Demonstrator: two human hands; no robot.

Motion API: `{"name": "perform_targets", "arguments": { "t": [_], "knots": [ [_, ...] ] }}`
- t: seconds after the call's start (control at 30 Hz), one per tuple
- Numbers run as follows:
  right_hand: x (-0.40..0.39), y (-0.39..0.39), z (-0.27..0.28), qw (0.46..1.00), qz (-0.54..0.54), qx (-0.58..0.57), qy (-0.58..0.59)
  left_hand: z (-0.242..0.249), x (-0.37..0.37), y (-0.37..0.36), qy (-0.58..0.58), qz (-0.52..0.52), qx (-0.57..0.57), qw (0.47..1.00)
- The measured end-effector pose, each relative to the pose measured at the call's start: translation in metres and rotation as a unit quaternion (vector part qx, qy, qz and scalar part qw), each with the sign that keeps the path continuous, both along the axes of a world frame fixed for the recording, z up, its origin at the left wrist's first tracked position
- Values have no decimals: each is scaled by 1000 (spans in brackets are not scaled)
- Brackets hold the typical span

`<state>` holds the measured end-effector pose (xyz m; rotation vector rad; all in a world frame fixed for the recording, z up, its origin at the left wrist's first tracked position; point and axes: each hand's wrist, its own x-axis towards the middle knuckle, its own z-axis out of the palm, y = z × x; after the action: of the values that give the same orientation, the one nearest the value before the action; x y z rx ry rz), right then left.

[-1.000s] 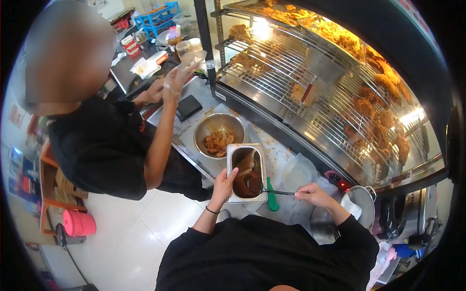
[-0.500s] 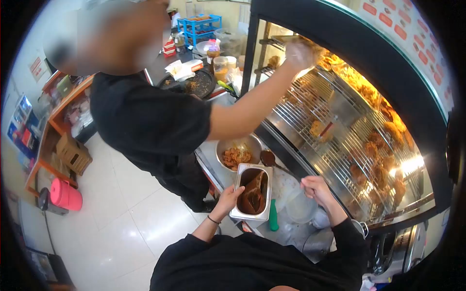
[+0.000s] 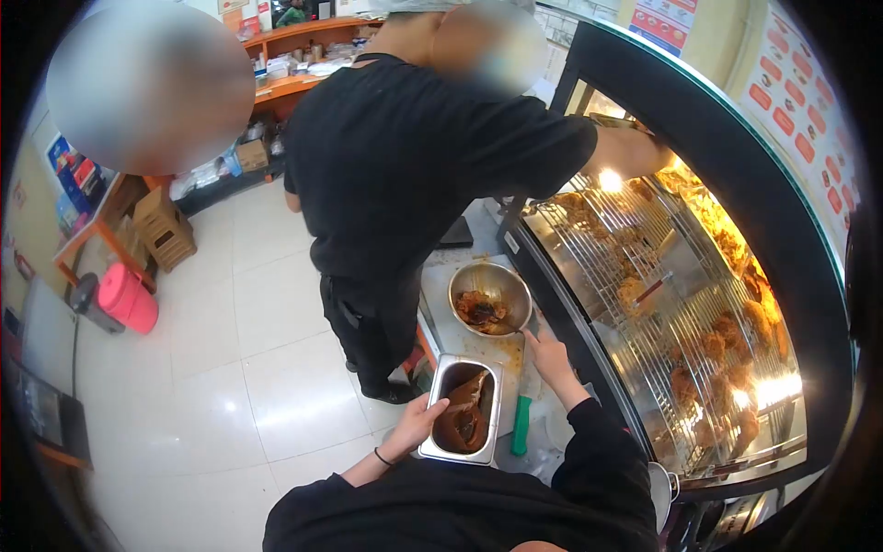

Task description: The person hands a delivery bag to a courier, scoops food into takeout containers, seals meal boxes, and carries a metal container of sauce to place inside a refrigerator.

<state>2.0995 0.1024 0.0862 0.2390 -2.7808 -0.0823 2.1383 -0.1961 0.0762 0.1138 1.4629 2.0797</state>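
Observation:
My left hand (image 3: 418, 425) grips the left rim of a rectangular steel food pan (image 3: 496, 394) with dark brown sauce (image 3: 464, 425) and what looks like a plastic liner inside. My right hand (image 3: 550, 361) is closed around the handle of a spoon (image 3: 509, 329), whose head reaches into a round steel bowl (image 3: 509, 284). In that bowl lie fried chicken pieces (image 3: 480, 309), partly covered in dark sauce. A green-handled knife (image 3: 521, 425) rests on the counter, right of the pan.
A lit glass display cabinet (image 3: 635, 285) with fried chicken on wire racks flanks the counter's right side. A co-worker in black (image 3: 395, 175) stands close ahead, one arm inside the cabinet. Another person's blurred head is at upper left. A pink bin (image 3: 129, 299) stands on the floor.
The spoon has moved from beside the bowl into it, and dark sauce now shows on the chicken. My right hand has moved forward and left. The co-worker has shifted right, reaching deeper into the cabinet.

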Motion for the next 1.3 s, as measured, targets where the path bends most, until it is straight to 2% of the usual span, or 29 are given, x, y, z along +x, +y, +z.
{"name": "perform_targets", "arguments": {
  "t": [0.13, 0.23, 0.27, 0.3, 0.33, 0.43, 0.53, 0.57, 0.63, 0.67, 0.73, 0.8, 0.9, 1.0, 1.03, 1.13, 1.2, 1.23, 1.3],
  "knots": [
    [6, -2, -7, 998, -15, -59, 26, 6, 7, -6, 14, 56, 8, 998],
    [-12, 17, -48, 950, 74, -254, 166, 1, 10, -7, 3, 99, 22, 995],
    [-13, 22, -49, 891, -13, -451, 43, -2, 9, -7, 10, 113, 18, 993],
    [-9, 16, -22, 775, -101, -618, -87, -1, 9, -6, 8, 127, 12, 992],
    [-5, 14, -7, 610, -183, -742, -212, -4, 7, -5, 23, 138, 4, 990],
    [-9, 31, -10, 361, -163, -875, -279, -5, 6, -1, 21, 168, 27, 985],
    [-7, 37, -9, 241, -158, -906, -310, -10, 4, 4, 23, 192, 52, 980],
    [-4, 39, -8, 227, -155, -910, -312, -8, 5, 7, 20, 207, 55, 977],
    [10, 33, 14, 257, -95, -905, -327, -7, 3, 7, 32, 222, 15, 974],
    [19, 28, 29, 271, -65, -900, -334, -12, 3, 10, 39, 247, 33, 968],
    [43, 7, 69, 378, -90, -864, -321, -29, 1, 7, 48, 274, 30, 960],
    [67, -18, 106, 442, -44, -824, -352, -20, 8, -2, 49, 300, 49, 951],
    [96, -70, 149, 602, -26, -711, -362, -16, 19, -31, 71, 325, 73, 940],
    [110, -134, 165, 777, -3, -516, -359, -16, 33, -85, 74, 335, 87, 935],
    [112, -157, 161, 842, 58, -429, -320, -17, 39, -103, 76, 347, 92, 930],
    [125, -252, 171, 918, 112, -240, -294, -28, 57, -177, 112, 370, 34, 922],
    [134, -325, 177, 948, 169, -90, -256, -28, 73, -230, 96, 383, 51, 917],
    [135, -362, 173, 943, 230, -73, -228, -30, 81, -257, 126, 417, 11, 900],
    [141, -426, 148, 934, 327, -28, -140, -22, 105, -317, 95, 381, -167, 905]
  ]
}}
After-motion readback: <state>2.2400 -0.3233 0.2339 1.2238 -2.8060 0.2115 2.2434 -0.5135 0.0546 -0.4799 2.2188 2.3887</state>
